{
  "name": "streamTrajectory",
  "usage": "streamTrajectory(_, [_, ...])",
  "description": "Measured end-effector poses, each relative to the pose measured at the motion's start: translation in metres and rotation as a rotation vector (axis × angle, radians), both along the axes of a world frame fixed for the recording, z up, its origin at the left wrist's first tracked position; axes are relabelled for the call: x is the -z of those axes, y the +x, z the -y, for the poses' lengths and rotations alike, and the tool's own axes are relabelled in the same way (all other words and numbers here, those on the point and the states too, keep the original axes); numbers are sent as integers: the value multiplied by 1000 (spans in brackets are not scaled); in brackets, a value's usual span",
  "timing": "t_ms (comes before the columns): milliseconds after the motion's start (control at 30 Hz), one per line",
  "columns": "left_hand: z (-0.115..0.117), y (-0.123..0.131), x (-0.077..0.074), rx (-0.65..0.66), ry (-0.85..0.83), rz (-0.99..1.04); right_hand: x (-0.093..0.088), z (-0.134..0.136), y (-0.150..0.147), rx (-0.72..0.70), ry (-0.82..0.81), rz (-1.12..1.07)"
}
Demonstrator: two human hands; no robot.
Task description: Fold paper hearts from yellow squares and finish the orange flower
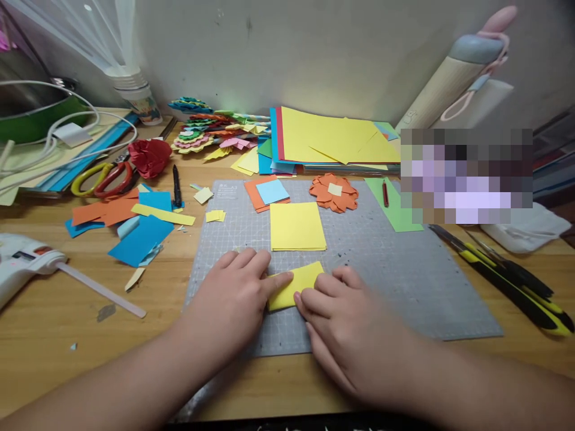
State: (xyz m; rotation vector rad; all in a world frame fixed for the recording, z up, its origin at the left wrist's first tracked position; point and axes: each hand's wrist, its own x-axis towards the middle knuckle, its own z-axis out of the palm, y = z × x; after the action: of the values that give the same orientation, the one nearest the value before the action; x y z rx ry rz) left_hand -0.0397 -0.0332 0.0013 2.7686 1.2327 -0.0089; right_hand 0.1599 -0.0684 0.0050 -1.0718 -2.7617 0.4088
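Note:
A folded piece of yellow paper (pixel 299 286) lies slightly tilted on the grey cutting mat (pixel 390 281). On its left end my left hand (pixel 240 287) is closed, the thumb laid across the top and the other fingers curled beside it. My right hand (pixel 335 314) is closed at the right end, thumb and forefinger pressed on the near folded edge. Just beyond both hands rests a stack of square yellow sheets (pixel 297 226). Farther back are an orange paper flower (pixel 333 193) with a pale square at its centre, and a small light-blue square (pixel 272 191) on orange sheets (pixel 256 194).
At left are a glue gun (pixel 27 263), scissors (pixel 112 179) and blue paper scraps (pixel 141 239). Coloured sheets (pixel 327 134) and paper flowers on sticks (pixel 215 129) lie by the wall. A yellow-black utility knife (pixel 507 284) lies at right, near a blurred patch.

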Motion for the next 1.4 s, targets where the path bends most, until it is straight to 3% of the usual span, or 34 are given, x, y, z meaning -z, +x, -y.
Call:
streamTrajectory(100, [1, 0, 1, -10, 0, -10, 1, 9, 0, 29, 13, 17])
streamTrajectory(333, [-1, -2, 2, -2, -1, 20, 2, 18, 6, 338, 5, -95])
streamTrajectory(567, [-1, -3, 6, 2, 10, 70, 7, 22, 34, 506, 28, -35])
streamTrajectory(667, [-2, -3, 7, 12, -4, 95, 4, 23, 38, 470, 2, -89])
streamTrajectory(833, [-2, -2, 6, 26, -16, 86, 1, 32, 22, 233, 106, -271])
streamTrajectory(1100, [-2, -4, 6, 19, -13, 75, 16, 28, 19, 96, 48, -174])
streamTrajectory(1400, [-1, -2, 3, 3, -41, 52, 17, 17, 20, -110, 72, -80])
